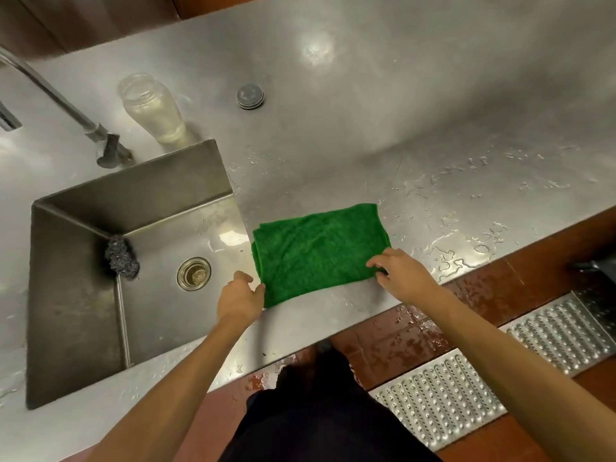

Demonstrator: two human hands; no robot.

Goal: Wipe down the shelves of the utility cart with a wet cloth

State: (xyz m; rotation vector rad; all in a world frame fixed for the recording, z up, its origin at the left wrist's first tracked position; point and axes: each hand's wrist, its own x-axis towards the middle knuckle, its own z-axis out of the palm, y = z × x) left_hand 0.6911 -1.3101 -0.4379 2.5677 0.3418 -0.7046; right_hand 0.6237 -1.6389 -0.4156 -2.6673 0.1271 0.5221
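Note:
A green cloth (316,251) lies folded flat on the steel counter (366,145), just right of the sink. My left hand (238,296) pinches the cloth's near left corner between thumb and fingers. My right hand (398,273) grips the near right corner with curled fingers. No utility cart is in view.
A steel sink (83,295) at the left holds a steel wool scrubber (121,256) and a drain (194,273). A faucet (66,108), a clear plastic jar (151,106) and a round grey lid (250,96) stand behind. Water drops cover the counter's right side. The floor has metal drain grates (500,371).

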